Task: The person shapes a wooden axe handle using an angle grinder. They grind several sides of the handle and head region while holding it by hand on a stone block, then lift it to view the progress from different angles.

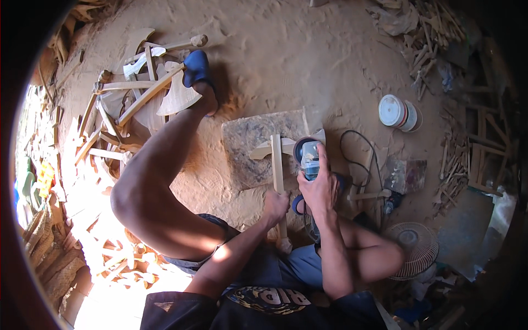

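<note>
My left hand (pixel 276 207) is closed round the handle of a pale wooden axe (pixel 277 171). The handle points away from me, and its double-bladed head lies across a worn flat slab (pixel 242 132). In my right hand (pixel 321 191) is an angle grinder (pixel 311 159), gripped by its body with the index finger stretched forward along it. The grinder's round disc is at the right-hand blade of the axe head and covers part of it. Whether the disc touches the wood, I cannot tell.
Several wooden axes (pixel 148 99) lie piled at the far left beside my foot. A dark cable (pixel 360 135) loops right of the slab. A bucket (pixel 391 111), a block (pixel 406 175), a second power tool (pixel 391 202) and a round fan (pixel 410 247) are at the right.
</note>
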